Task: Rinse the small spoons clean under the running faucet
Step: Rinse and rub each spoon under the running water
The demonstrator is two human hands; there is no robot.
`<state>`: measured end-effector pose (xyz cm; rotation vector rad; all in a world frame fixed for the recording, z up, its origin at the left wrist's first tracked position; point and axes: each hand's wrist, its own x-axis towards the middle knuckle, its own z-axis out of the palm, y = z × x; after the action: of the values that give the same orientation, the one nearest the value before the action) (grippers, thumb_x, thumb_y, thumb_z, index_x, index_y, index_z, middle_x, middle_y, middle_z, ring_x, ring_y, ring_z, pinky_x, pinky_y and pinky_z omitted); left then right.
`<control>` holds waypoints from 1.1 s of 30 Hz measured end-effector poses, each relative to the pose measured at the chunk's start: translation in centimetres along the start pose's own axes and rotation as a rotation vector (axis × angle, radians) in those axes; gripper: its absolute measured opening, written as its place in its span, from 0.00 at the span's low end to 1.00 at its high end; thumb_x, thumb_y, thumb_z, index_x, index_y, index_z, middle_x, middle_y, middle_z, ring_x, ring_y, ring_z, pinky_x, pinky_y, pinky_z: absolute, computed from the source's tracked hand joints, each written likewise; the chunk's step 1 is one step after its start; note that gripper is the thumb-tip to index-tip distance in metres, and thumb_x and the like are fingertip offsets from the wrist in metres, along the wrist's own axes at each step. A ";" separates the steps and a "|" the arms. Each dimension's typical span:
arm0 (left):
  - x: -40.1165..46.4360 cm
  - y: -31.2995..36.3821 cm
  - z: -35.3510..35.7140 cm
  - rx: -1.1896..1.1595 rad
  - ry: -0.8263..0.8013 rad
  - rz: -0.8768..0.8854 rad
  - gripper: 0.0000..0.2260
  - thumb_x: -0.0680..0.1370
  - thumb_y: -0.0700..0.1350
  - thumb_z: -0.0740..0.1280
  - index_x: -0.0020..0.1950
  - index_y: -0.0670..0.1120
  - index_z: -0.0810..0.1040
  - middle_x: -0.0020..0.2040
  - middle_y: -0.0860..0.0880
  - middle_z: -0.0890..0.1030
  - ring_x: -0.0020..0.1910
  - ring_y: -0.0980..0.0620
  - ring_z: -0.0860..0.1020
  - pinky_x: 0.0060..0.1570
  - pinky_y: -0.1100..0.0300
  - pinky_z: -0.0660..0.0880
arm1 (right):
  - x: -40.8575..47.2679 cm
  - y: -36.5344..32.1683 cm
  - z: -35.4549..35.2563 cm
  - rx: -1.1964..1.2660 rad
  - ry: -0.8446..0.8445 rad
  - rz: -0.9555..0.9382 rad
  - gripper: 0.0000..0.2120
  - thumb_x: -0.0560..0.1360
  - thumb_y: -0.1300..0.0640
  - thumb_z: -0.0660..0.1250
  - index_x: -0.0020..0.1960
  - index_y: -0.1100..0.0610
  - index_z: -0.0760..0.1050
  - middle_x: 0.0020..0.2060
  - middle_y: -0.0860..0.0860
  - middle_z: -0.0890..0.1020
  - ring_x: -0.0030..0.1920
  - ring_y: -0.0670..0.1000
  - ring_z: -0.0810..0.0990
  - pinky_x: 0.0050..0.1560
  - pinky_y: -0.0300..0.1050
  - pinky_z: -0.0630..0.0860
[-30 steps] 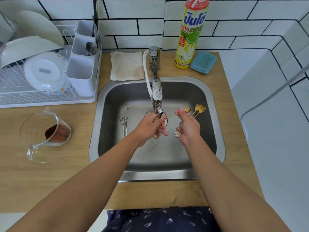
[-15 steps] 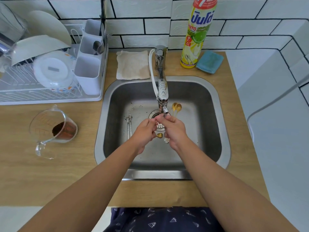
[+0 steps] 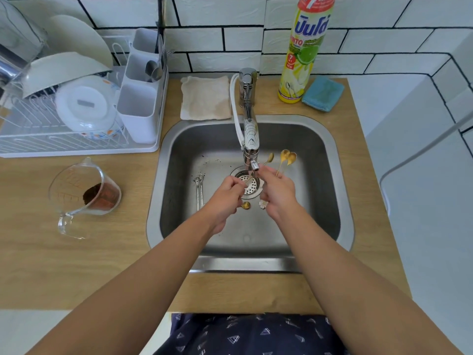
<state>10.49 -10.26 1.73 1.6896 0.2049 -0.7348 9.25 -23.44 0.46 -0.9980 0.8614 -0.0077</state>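
My right hand (image 3: pixel 277 193) grips two small gold spoons (image 3: pixel 286 157) by their handles, bowls pointing up and to the right of the faucet (image 3: pixel 250 139). A third gold spoon (image 3: pixel 270 158) runs under the spout between both hands; my left hand (image 3: pixel 225 194) pinches its handle end over the drain strainer (image 3: pixel 249 184). Another gold spoon bowl (image 3: pixel 246 205) shows below my left hand. Two silver spoons (image 3: pixel 199 187) lie on the sink floor at the left. I cannot make out a water stream.
The steel sink (image 3: pixel 340 226) sits in a wooden counter. A glass measuring cup with brown powder (image 3: pixel 87 196) stands at the left, a dish rack (image 3: pixel 76 111) behind it. Cloth (image 3: pixel 204 98), dish soap bottle (image 3: pixel 304 49) and blue sponge (image 3: pixel 322 93) line the back edge.
My hands closed together under the spout half a second ago and have now parted slightly. The right hand's gold spoons have swung back out to the right of the faucet.
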 end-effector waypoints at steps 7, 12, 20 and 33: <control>-0.2 -0.2 -0.7 0.025 -0.003 -0.017 0.04 0.82 0.45 0.58 0.49 0.48 0.70 0.40 0.51 0.70 0.33 0.54 0.64 0.34 0.58 0.61 | -0.9 1.9 0.3 -0.195 -0.111 0.026 0.08 0.72 0.57 0.79 0.49 0.57 0.85 0.29 0.43 0.80 0.19 0.40 0.66 0.20 0.34 0.62; -0.4 -0.5 -0.8 0.021 -0.034 -0.049 0.04 0.82 0.44 0.58 0.53 0.48 0.72 0.40 0.51 0.70 0.33 0.54 0.64 0.34 0.59 0.62 | 0.1 0.2 0.4 0.008 0.018 0.005 0.04 0.76 0.61 0.74 0.42 0.58 0.84 0.33 0.50 0.86 0.17 0.40 0.69 0.17 0.33 0.63; -0.4 -0.9 -1.5 0.075 -0.023 -0.021 0.05 0.80 0.41 0.61 0.49 0.50 0.74 0.38 0.52 0.73 0.30 0.56 0.67 0.31 0.61 0.62 | 0.5 0.4 -0.6 -0.103 -0.068 0.049 0.02 0.73 0.58 0.77 0.42 0.56 0.86 0.40 0.51 0.84 0.19 0.41 0.62 0.19 0.36 0.59; -0.4 -1.1 -2.2 0.208 0.072 0.123 0.07 0.76 0.45 0.74 0.47 0.47 0.76 0.34 0.53 0.76 0.31 0.57 0.72 0.34 0.60 0.69 | 0.0 1.0 0.1 -0.163 -0.144 0.056 0.03 0.76 0.56 0.75 0.46 0.55 0.82 0.45 0.52 0.88 0.22 0.43 0.64 0.20 0.36 0.61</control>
<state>10.40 -7.81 1.28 1.9098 0.0755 -0.6200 8.95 -22.82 -0.22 -1.1118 0.7662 0.1825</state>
